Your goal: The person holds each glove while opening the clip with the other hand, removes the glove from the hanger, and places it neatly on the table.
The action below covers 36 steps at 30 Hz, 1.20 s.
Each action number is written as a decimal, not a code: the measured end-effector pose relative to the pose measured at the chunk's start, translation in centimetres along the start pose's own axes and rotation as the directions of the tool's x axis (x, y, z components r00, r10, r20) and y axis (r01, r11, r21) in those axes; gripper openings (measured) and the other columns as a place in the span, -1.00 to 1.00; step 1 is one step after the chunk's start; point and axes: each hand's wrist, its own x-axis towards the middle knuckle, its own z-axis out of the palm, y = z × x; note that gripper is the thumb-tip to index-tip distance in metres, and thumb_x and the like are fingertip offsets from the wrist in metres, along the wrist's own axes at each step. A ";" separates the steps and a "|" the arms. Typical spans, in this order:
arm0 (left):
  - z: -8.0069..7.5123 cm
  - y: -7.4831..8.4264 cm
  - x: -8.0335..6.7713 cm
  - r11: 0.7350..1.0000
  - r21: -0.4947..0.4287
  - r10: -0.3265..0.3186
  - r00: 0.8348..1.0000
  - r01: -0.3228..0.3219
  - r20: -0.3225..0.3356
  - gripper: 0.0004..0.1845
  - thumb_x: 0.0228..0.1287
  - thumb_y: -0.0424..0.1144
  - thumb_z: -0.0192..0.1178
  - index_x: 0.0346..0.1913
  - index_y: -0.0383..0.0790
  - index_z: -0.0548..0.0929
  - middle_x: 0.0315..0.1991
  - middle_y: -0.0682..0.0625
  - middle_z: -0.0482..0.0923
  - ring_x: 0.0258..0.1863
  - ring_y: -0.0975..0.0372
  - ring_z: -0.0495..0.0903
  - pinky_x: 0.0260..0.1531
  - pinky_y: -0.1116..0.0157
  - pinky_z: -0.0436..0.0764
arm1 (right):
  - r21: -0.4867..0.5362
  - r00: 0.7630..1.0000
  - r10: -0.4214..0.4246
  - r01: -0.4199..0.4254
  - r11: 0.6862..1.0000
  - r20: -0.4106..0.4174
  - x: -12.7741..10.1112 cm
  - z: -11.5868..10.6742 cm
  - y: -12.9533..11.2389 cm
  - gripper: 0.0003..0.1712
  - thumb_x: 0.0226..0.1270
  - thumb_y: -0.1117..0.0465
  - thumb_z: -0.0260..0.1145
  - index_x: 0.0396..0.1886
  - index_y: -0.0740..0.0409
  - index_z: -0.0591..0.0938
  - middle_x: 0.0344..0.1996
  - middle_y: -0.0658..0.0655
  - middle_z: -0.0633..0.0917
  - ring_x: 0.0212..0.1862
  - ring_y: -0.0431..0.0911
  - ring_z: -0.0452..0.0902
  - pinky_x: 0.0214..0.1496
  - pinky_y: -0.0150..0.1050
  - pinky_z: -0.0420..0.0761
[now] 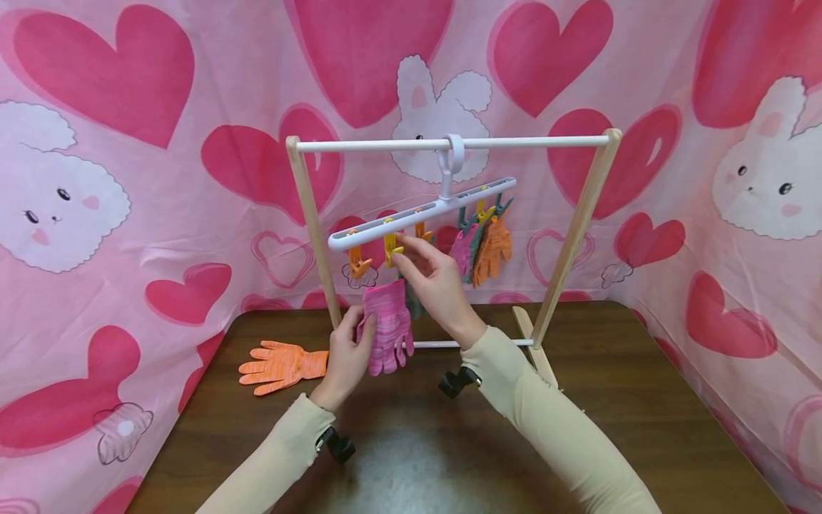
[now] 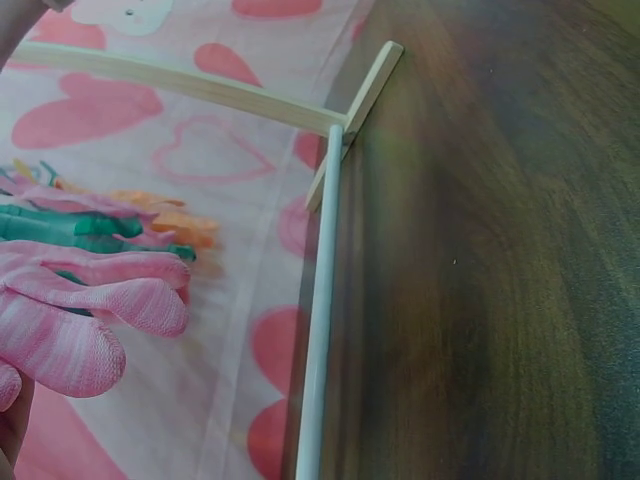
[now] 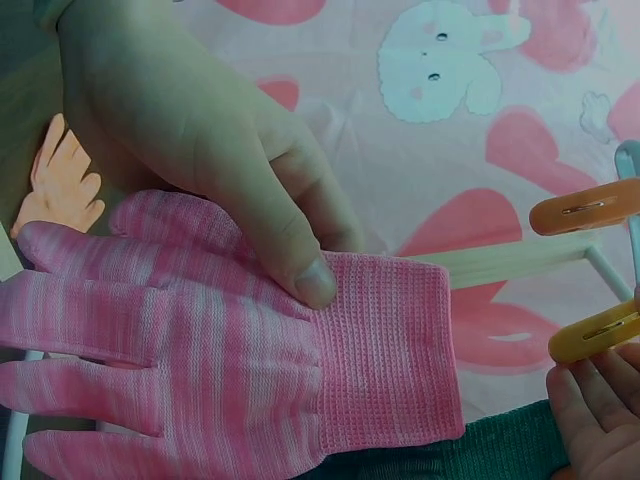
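My left hand (image 1: 349, 355) pinches a pink striped knit glove (image 1: 387, 321) between thumb and fingers, cuff up and glove fingers hanging down. The right wrist view shows that thumb pressing just below the ribbed cuff (image 3: 390, 350). Above the glove, my right hand (image 1: 443, 293) pinches a yellow clothespin (image 1: 390, 244) hanging from the white clip hanger (image 1: 379, 227). The cuff is below this clothespin, apart from it. An orange clothespin (image 1: 357, 263) hangs to its left, and another orange clothespin (image 1: 420, 227) to its right.
The hanger hooks over the white rod (image 1: 533, 142) of a wooden-legged stand (image 1: 581, 221). Pink, green and orange gloves (image 1: 493, 250) hang at its far end. A green glove (image 1: 414, 303) is partly hidden behind my right hand. An orange glove (image 1: 282, 366) lies on the brown table (image 1: 411, 457).
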 end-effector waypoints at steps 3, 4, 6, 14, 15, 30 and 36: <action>0.0 -0.1 -0.1 1.000 -0.004 -0.010 1.000 0.010 0.002 -0.84 0.42 -0.59 0.17 0.00 -0.55 0.60 -0.23 -0.33 0.65 -0.33 0.22 0.51 -0.29 0.44 0.56 | 0.007 1.000 -0.015 0.015 1.000 -0.002 0.0 -0.2 0.0 -0.52 0.49 0.33 0.35 0.35 0.31 0.58 0.21 0.24 0.69 0.18 0.04 0.68 0.22 -0.20 0.63; 0.0 -0.2 -0.1 1.000 -0.006 -0.015 1.000 0.015 0.004 -0.84 0.43 -0.59 0.17 0.00 -0.56 0.61 -0.22 -0.34 0.65 -0.32 0.23 0.51 -0.28 0.45 0.56 | 0.014 1.000 -0.022 0.022 1.000 -0.003 -0.1 -0.3 0.0 -0.52 0.49 0.34 0.34 0.36 0.32 0.57 0.23 0.24 0.69 0.19 0.05 0.68 0.23 -0.20 0.63; -0.1 -0.3 -0.2 1.000 -0.011 -0.024 1.000 0.024 0.010 -0.83 0.44 -0.58 0.17 0.02 -0.56 0.61 -0.19 -0.34 0.66 -0.30 0.25 0.51 -0.24 0.49 0.56 | 0.030 0.999 -0.043 0.043 0.999 -0.010 -0.1 -0.4 0.0 -0.51 0.47 0.38 0.34 0.35 0.35 0.57 0.23 0.26 0.68 0.21 0.06 0.67 0.25 -0.20 0.62; -0.1 -0.5 -0.4 0.999 -0.016 -0.031 0.999 0.031 0.015 -0.81 0.44 -0.57 0.17 0.04 -0.55 0.61 -0.14 -0.35 0.68 -0.25 0.29 0.55 -0.16 0.51 0.58 | 0.036 0.995 -0.095 0.096 0.995 -0.029 -0.5 -1.0 0.1 -0.52 0.45 0.41 0.35 0.32 0.35 0.58 0.19 0.27 0.70 0.20 0.05 0.66 0.29 -0.19 0.59; -0.1 -0.5 -0.4 0.999 -0.016 -0.031 0.999 0.031 0.013 -0.81 0.44 -0.57 0.17 0.04 -0.55 0.61 -0.15 -0.35 0.68 -0.26 0.29 0.54 -0.17 0.52 0.58 | 0.034 0.995 -0.096 0.097 0.995 -0.031 -0.7 -1.1 0.1 -0.54 0.45 0.41 0.35 0.31 0.35 0.58 0.18 0.27 0.70 0.19 0.05 0.67 0.29 -0.19 0.59; -0.6 -3.1 -1.1 0.998 -0.007 -0.069 0.997 0.069 0.028 -0.78 0.46 -0.57 0.16 0.09 -0.45 0.61 -0.07 -0.28 0.65 -0.17 0.19 0.60 -0.04 0.56 0.55 | -0.038 0.998 -0.039 0.037 0.999 -0.043 -3.4 -3.6 1.7 -0.67 0.46 0.41 0.34 0.17 0.34 0.65 0.08 0.28 0.72 0.15 0.02 0.68 0.21 -0.31 0.61; -1.6 -4.6 -1.6 0.996 0.010 -0.092 0.995 0.092 0.044 -0.69 0.49 -0.45 0.20 0.23 -0.30 0.63 0.03 -0.16 0.71 -0.14 0.16 0.63 0.00 0.53 0.59 | -0.093 1.000 0.012 -0.014 0.996 -0.022 -4.8 -4.8 3.1 -0.70 0.48 0.35 0.35 0.15 0.29 0.68 0.08 0.25 0.73 0.11 -0.04 0.69 0.15 -0.36 0.63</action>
